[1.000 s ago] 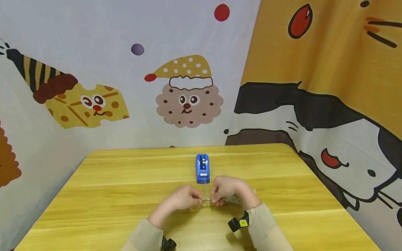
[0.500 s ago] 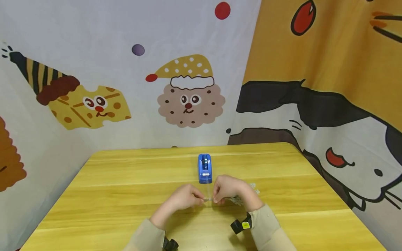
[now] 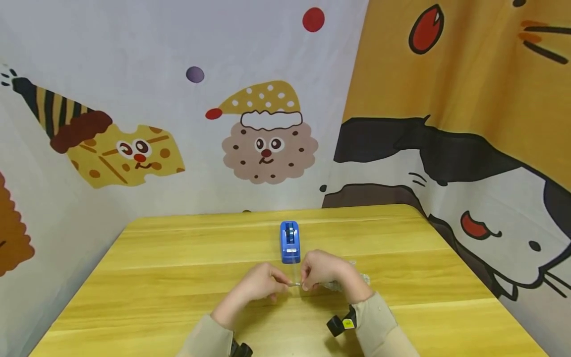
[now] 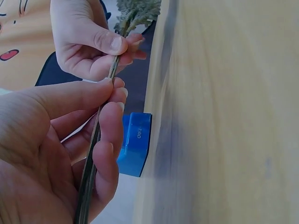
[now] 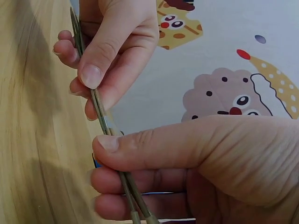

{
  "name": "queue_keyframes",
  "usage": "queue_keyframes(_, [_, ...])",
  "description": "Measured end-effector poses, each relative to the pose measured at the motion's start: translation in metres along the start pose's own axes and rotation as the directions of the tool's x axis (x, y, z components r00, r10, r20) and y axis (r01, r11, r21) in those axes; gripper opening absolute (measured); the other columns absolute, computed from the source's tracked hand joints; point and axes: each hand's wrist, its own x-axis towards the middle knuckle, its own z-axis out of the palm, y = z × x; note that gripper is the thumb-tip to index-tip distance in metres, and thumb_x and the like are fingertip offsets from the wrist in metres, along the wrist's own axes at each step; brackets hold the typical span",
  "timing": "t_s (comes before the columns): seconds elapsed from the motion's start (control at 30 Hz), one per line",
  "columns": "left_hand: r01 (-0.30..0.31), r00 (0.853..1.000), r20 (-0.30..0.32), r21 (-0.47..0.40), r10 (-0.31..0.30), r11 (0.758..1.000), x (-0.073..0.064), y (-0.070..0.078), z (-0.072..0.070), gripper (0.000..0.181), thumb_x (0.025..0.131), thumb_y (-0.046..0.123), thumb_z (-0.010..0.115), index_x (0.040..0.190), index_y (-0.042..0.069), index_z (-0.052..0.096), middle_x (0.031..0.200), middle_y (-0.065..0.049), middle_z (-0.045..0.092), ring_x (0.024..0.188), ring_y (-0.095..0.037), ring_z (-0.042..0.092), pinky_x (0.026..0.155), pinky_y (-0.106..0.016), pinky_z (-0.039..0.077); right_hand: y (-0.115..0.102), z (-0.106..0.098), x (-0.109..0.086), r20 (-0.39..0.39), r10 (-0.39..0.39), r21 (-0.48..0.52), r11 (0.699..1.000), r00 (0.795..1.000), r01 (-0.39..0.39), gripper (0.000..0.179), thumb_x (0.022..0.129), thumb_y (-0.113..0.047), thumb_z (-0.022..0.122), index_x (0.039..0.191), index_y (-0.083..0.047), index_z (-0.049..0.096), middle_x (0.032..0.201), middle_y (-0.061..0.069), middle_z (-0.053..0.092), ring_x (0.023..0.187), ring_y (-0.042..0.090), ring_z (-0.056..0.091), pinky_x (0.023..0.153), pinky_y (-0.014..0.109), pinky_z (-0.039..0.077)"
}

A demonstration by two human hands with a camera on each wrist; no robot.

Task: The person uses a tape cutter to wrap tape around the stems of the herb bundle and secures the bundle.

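Observation:
Between finger and thumb of each hand I hold a small bunch of thin green-brown flower stems (image 4: 88, 179); the right wrist view shows several stems (image 5: 132, 189) side by side. My left hand (image 3: 263, 281) pinches the bare length, which runs along its palm. My right hand (image 3: 322, 270) pinches closer to the grey-green frilly tops (image 4: 138, 13), partly hidden behind that hand in the head view. Just beyond both hands stands a blue tape dispenser (image 3: 290, 243). A clear strip of tape (image 3: 295, 272) stretches from it to the stems in the gap between my fingertips.
The wood-grained table (image 3: 178, 248) reaches to a cartoon-printed cloth (image 3: 156, 44) hanging behind and at both sides. Black wrist cameras (image 3: 341, 323) sit at both cuffs.
The hands keep almost the same place and pinch, with small finger shifts on the stems. The frilly tops have turned slightly beside the right wrist. The head view sways a little.

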Motion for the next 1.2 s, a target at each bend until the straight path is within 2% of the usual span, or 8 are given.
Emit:
queue_keyframes(0.2, [0.004, 1.000, 0.000, 0.018, -0.004, 1.000, 0.001, 0.002, -0.004, 0.010, 0.081, 0.008, 0.074, 0.091, 0.011, 0.076, 0.092, -0.001, 0.072, 0.053, -0.021, 0.063, 0.044, -0.020, 0.038, 0.003, 0.000, 0.003, -0.018, -0.036, -0.041, 0.999, 0.999, 0.035, 0.023, 0.072, 0.000, 0.078, 0.061, -0.013, 0.062, 0.057, -0.008, 0.057, 0.052, 0.007, 0.050, 0.051, 0.022, 0.041])
queue_keyframes(0.37, [-0.028, 0.999, 0.019, 0.019, 0.028, 0.999, 0.003, -0.001, -0.005, 0.012, 0.084, 0.010, 0.071, 0.094, 0.009, 0.076, 0.085, 0.001, 0.071, 0.051, -0.016, 0.057, 0.043, -0.019, 0.036, 0.007, 0.005, 0.005, -0.001, 0.000, 0.051, 0.999, 1.000, 0.000, 0.023, 0.074, 0.005, 0.075, 0.064, -0.009, 0.060, 0.059, -0.001, 0.060, 0.052, 0.016, 0.061, 0.051, 0.026, 0.048])
queue_keyframes(0.47, [-0.046, 0.998, 0.044, 0.012, 0.046, 0.999, 0.002, -0.004, -0.006, 0.014, 0.088, 0.010, 0.064, 0.096, 0.006, 0.075, 0.081, -0.001, 0.070, 0.050, -0.013, 0.051, 0.043, -0.019, 0.034, 0.007, 0.007, 0.005, 0.004, 0.018, 0.088, 0.996, 1.000, -0.018, 0.023, 0.075, 0.006, 0.073, 0.066, -0.009, 0.059, 0.062, 0.000, 0.059, 0.052, 0.019, 0.062, 0.052, 0.029, 0.051])
queue_keyframes(0.57, [-0.059, 0.995, 0.078, 0.009, 0.058, 0.998, 0.000, -0.006, -0.008, 0.018, 0.092, 0.009, 0.058, 0.096, 0.003, 0.074, 0.077, -0.004, 0.069, 0.050, -0.009, 0.045, 0.044, -0.018, 0.033, 0.006, 0.008, 0.006, 0.002, 0.000, 0.094, 0.996, 1.000, 0.000, 0.022, 0.076, 0.006, 0.073, 0.068, -0.009, 0.059, 0.063, 0.000, 0.058, 0.052, 0.019, 0.060, 0.052, 0.032, 0.052])
queue_keyframes(0.73, [-0.083, 0.989, 0.127, 0.003, 0.082, 0.997, -0.001, -0.004, -0.011, 0.019, 0.093, 0.007, 0.056, 0.097, 0.002, 0.073, 0.077, -0.004, 0.068, 0.052, -0.006, 0.041, 0.046, -0.017, 0.034, 0.004, 0.004, 0.003, 0.004, -0.008, 0.099, 0.995, 1.000, 0.007, 0.017, 0.077, 0.000, 0.075, 0.072, -0.010, 0.064, 0.065, -0.003, 0.061, 0.055, 0.017, 0.060, 0.053, 0.030, 0.051])
queue_keyframes(0.93, [-0.094, 0.991, 0.101, 0.013, 0.092, 0.995, 0.001, -0.002, -0.013, 0.018, 0.091, 0.007, 0.058, 0.098, 0.005, 0.074, 0.080, -0.003, 0.069, 0.055, -0.008, 0.044, 0.048, -0.020, 0.037, 0.002, -0.006, 0.001, 0.004, -0.011, 0.057, 0.998, 1.000, 0.011, 0.006, 0.082, -0.008, 0.074, 0.077, -0.009, 0.073, 0.067, 0.001, 0.065, 0.059, 0.015, 0.057, 0.054, 0.025, 0.045])
queue_keyframes(1.2, [-0.081, 0.994, 0.071, 0.016, 0.080, 0.997, 0.002, -0.007, -0.009, 0.017, 0.089, 0.008, 0.063, 0.100, 0.007, 0.076, 0.091, -0.002, 0.072, 0.053, -0.007, 0.044, 0.047, -0.020, 0.038, -0.001, -0.003, -0.002, -0.020, -0.007, -0.003, 1.000, 1.000, 0.007, 0.012, 0.081, -0.006, 0.074, 0.069, -0.008, 0.074, 0.064, 0.006, 0.067, 0.055, 0.011, 0.055, 0.055, 0.025, 0.047])
